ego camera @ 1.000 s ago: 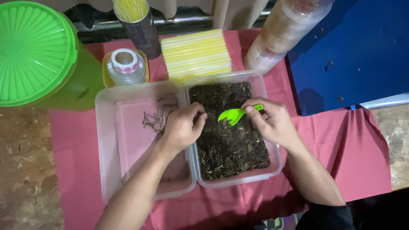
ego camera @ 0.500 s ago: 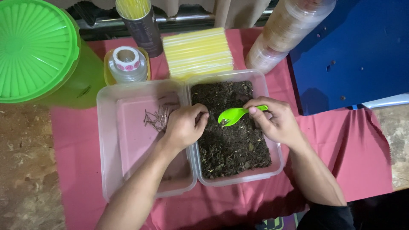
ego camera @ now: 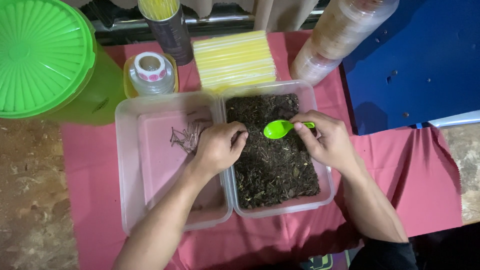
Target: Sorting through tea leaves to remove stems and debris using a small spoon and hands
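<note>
The right hand (ego camera: 327,140) pinches a green spoon (ego camera: 280,128) by its handle; the spoon's long axis runs left-right at frame centre, bowl pointing left toward the left hand (ego camera: 217,147). That hand is loosely curled over the dried leaves (ego camera: 275,160), whether gripping any cannot be told. Left of the leaf tub (ego camera: 325,192), a second tub (ego camera: 127,165) holds a few stems (ego camera: 185,136).

A green spoon (ego camera: 279,128) is pinched by the right hand (ego camera: 325,140) over the dark leaves (ego camera: 272,155) in the right tub (ego camera: 327,192). The left hand (ego camera: 217,147) is curled at the divide; thin sticks (ego camera: 185,136) are seen in the left tub (ego camera: 127,165).
</note>
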